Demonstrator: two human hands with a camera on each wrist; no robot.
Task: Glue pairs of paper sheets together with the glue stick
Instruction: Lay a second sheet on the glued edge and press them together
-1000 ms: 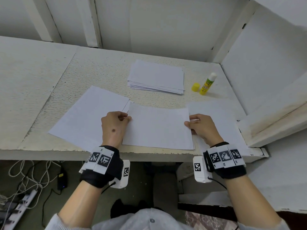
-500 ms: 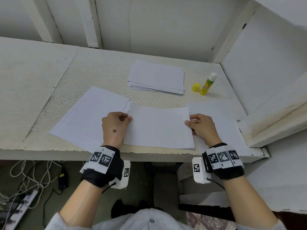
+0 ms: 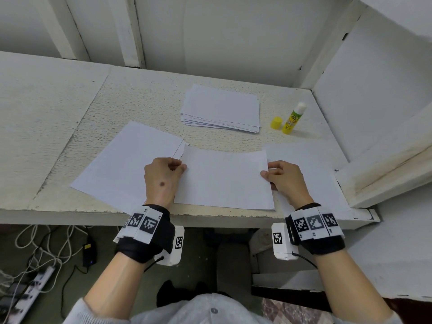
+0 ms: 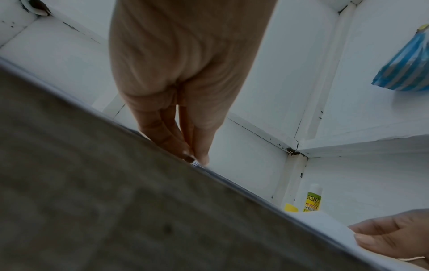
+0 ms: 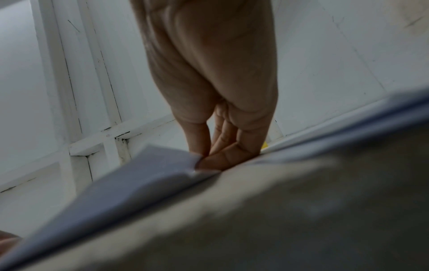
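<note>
A white paper sheet [image 3: 224,178] lies in front of me near the table's front edge, slightly bowed. My left hand [image 3: 163,176] pinches its left edge [image 4: 197,163], and my right hand [image 3: 284,178] pinches its right edge [image 5: 176,161]. Other sheets lie flat on either side: one at the left [image 3: 126,164], one at the right [image 3: 311,169]. A stack of white paper [image 3: 222,111] sits further back. The yellow glue stick [image 3: 294,118] stands uncapped at the back right, its yellow cap [image 3: 276,123] beside it.
White walls and a slanted board [image 3: 385,160] close in the table's right side. The table's front edge [image 3: 70,216] runs just below my wrists. Cables and a power strip [image 3: 30,288] lie on the floor. A blue striped bag [image 4: 406,69] shows in the left wrist view.
The sheet held between my hands has barely shifted, settling a little flatter on the table. Both hands keep their pinch on its edges.
</note>
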